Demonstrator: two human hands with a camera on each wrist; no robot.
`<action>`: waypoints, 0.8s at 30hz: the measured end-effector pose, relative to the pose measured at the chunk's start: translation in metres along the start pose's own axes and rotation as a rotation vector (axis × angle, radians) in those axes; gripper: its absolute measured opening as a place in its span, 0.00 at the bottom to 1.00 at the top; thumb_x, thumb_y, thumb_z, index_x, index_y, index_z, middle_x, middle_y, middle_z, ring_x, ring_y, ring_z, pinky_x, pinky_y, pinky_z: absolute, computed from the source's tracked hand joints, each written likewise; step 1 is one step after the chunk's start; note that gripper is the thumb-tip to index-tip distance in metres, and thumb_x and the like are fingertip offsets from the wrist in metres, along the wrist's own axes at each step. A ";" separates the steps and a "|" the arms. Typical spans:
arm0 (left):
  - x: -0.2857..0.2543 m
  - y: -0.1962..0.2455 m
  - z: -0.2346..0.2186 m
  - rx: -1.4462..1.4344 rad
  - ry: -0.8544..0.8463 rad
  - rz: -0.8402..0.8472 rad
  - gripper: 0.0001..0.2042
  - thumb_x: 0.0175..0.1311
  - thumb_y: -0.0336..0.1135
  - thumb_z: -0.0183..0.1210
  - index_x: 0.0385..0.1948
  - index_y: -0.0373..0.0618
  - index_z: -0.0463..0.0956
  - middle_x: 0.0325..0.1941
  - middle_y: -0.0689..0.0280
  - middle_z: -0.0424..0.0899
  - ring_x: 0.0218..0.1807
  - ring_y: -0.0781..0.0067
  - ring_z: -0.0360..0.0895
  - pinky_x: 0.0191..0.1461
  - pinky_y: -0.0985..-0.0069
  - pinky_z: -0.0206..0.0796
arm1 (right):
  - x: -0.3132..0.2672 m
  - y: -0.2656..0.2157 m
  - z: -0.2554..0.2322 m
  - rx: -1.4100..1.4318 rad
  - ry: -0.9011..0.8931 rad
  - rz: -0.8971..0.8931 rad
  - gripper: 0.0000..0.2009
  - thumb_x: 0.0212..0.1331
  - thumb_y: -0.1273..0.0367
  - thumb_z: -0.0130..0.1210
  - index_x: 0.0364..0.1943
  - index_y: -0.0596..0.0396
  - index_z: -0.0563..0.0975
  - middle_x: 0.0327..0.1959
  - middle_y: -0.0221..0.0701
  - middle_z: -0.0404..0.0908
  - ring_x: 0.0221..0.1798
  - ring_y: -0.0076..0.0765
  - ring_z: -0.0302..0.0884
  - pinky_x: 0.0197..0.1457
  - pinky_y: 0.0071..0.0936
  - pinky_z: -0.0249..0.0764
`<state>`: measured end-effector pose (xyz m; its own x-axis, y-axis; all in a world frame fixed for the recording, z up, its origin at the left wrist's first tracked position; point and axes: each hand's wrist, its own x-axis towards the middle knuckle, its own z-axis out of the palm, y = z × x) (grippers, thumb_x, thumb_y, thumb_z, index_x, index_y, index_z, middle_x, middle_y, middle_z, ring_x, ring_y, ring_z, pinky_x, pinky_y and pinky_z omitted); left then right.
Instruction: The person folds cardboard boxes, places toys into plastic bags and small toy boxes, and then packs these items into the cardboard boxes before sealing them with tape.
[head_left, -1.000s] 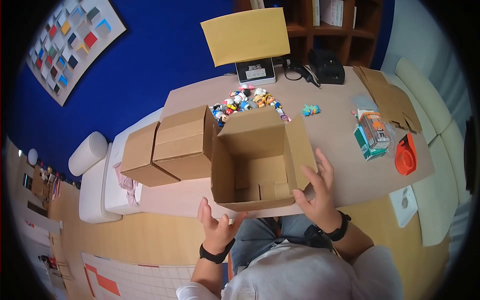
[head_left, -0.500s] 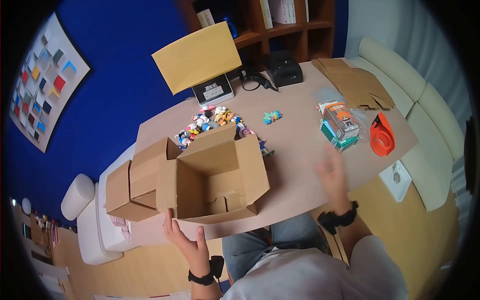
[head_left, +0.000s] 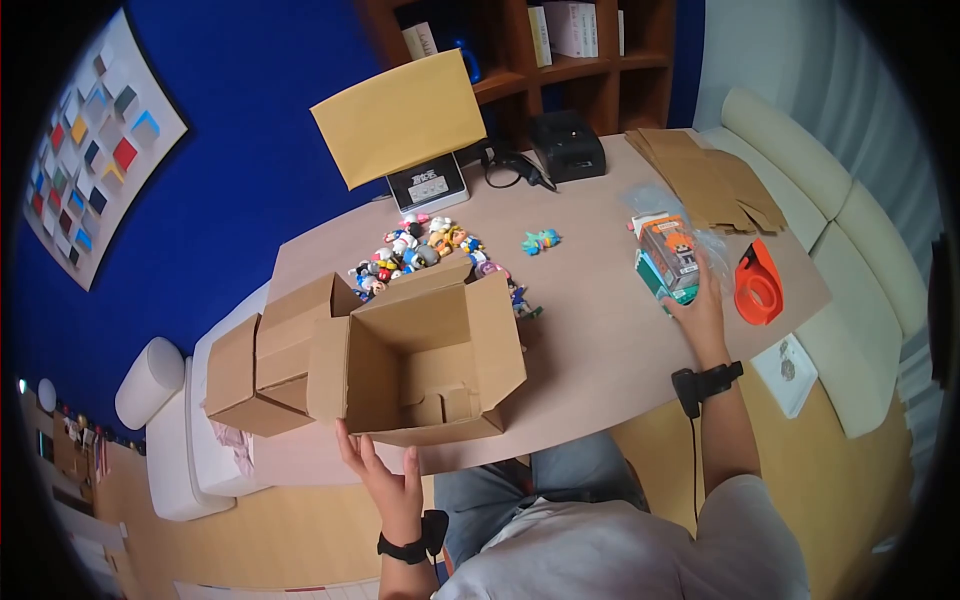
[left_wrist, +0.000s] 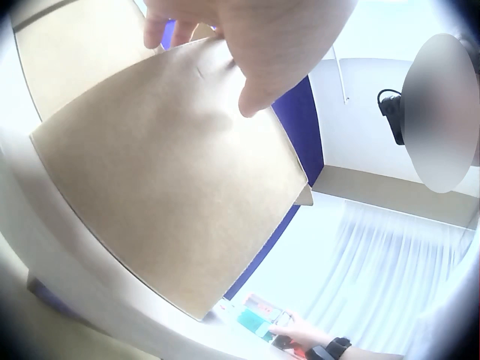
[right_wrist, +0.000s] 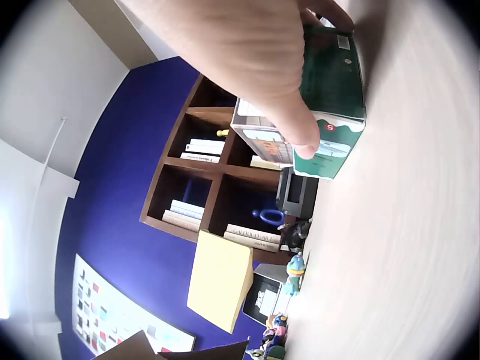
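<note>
An open cardboard box [head_left: 420, 360] stands near the table's front edge with its flaps up. My left hand [head_left: 372, 462] touches its near bottom edge with straight fingers; in the left wrist view the fingertips [left_wrist: 251, 101] lie against the box's brown wall [left_wrist: 172, 195]. My right hand [head_left: 690, 298] is stretched out to the right, at a stack of small packaged boxes [head_left: 668, 255] with an orange-fronted one on top. The right wrist view has the thumb and fingers of that hand [right_wrist: 311, 82] gripping the green box [right_wrist: 334, 90] at the bottom of the stack.
A shut cardboard box [head_left: 262, 355] stands left of the open one. Behind lie several small toy figures [head_left: 425, 248] and one teal figure [head_left: 541, 240]. An orange tape dispenser [head_left: 757, 283], flat cardboard blanks [head_left: 700, 172], a black printer [head_left: 567, 143] and a yellow envelope [head_left: 400, 115] are further off.
My right hand left the open box's right flap and swung right across the table to grip the small boxes. The left hand stayed at the box's near edge.
</note>
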<state>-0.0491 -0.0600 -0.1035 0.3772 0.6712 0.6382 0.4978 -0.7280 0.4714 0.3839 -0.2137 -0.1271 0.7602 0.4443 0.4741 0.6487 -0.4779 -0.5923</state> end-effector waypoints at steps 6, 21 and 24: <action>-0.009 0.003 -0.001 0.031 0.122 0.089 0.28 0.57 0.28 0.53 0.60 0.44 0.52 0.68 0.47 0.43 0.68 0.42 0.45 0.67 0.52 0.43 | -0.020 -0.002 -0.006 0.089 0.075 -0.060 0.36 0.36 0.75 0.65 0.57 0.51 0.63 0.53 0.44 0.65 0.55 0.50 0.65 0.57 0.37 0.65; 0.035 0.105 0.191 -1.306 -0.709 -0.652 0.21 0.68 0.43 0.44 0.57 0.38 0.61 0.59 0.61 0.67 0.60 0.70 0.64 0.63 0.73 0.53 | -0.103 -0.025 -0.038 0.407 -0.215 -0.233 0.34 0.34 0.70 0.65 0.52 0.56 0.65 0.57 0.43 0.64 0.61 0.51 0.60 0.64 0.40 0.57; 0.057 0.119 0.213 -1.371 -0.730 -0.758 0.21 0.68 0.42 0.44 0.56 0.38 0.64 0.54 0.65 0.71 0.54 0.76 0.67 0.59 0.76 0.57 | -0.105 -0.024 -0.034 0.396 -0.212 -0.205 0.35 0.34 0.70 0.65 0.53 0.56 0.64 0.57 0.44 0.64 0.61 0.50 0.59 0.64 0.41 0.56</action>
<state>0.1980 -0.0786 -0.1400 0.8327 0.5314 -0.1556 -0.1104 0.4346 0.8938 0.2897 -0.2752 -0.1406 0.5673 0.6629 0.4886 0.6896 -0.0581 -0.7218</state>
